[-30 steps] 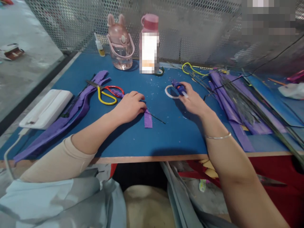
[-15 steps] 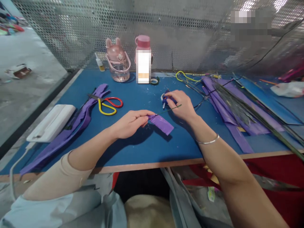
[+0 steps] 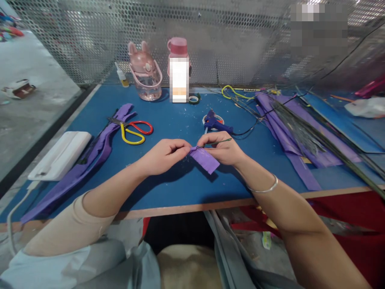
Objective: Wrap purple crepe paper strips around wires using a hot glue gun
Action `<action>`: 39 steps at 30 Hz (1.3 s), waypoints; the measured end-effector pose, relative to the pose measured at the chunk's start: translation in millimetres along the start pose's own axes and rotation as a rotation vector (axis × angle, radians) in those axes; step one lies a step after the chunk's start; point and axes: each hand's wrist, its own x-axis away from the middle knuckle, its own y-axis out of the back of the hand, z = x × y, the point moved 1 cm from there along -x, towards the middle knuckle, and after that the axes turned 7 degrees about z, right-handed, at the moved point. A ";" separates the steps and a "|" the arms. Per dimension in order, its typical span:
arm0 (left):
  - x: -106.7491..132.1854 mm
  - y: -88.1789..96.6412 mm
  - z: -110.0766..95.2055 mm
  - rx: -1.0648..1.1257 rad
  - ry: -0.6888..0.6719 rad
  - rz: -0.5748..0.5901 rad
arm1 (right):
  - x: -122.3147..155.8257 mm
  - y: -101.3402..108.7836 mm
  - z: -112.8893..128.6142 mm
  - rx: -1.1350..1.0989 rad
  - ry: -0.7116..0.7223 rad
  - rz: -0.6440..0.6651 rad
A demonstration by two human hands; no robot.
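Observation:
Between my two hands is a purple strip (image 3: 206,161), its gathered upper end around a thin green wire stem (image 3: 221,141). My left hand (image 3: 168,155) pinches the strip's gathered end between thumb and fingers. From the other side my right hand (image 3: 224,148) closes its fingers on the same strip, close to the wire, which runs across that hand. Just beyond my right hand a blue glue gun (image 3: 221,126) lies on a roll of tape (image 3: 207,120), touched by neither hand.
Scissors with red and yellow handles (image 3: 132,132), purple strips (image 3: 99,152) and a white power bank (image 3: 60,156) lie at left. Two bottles, one a pink-lidded bottle (image 3: 146,76), stand at the back beside green tape (image 3: 194,98). Purple sheets (image 3: 276,124) and stems (image 3: 333,148) lie at right.
My right hand has let go of the glue gun, which now rests on the tape roll. It has come nearer and closed on the purple strip beside my left hand.

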 end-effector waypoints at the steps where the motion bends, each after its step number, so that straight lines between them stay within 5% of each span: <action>1: 0.1 -0.3 0.2 -0.012 -0.012 -0.002 | -0.1 -0.8 -1.0 -0.006 -0.013 0.002; 8: -0.4 -2.4 0.2 -0.096 -0.083 -0.035 | -1.4 -6.1 0.5 -0.065 -0.037 0.028; 18: -0.9 -2.5 3.4 0.003 0.015 -0.183 | 2.9 6.3 7.9 -0.151 -0.196 0.066; 27: -0.9 -4.3 6.3 -0.061 -0.094 -0.345 | 8.8 -5.0 20.8 0.505 0.131 0.063; 32: 0.6 -4.7 5.0 -0.113 -0.134 -0.357 | 7.9 -4.3 14.7 0.234 0.105 0.101; 39: 1.4 -7.1 3.5 -0.135 -0.204 -0.349 | 1.0 -14.7 3.2 -0.036 -0.011 -0.111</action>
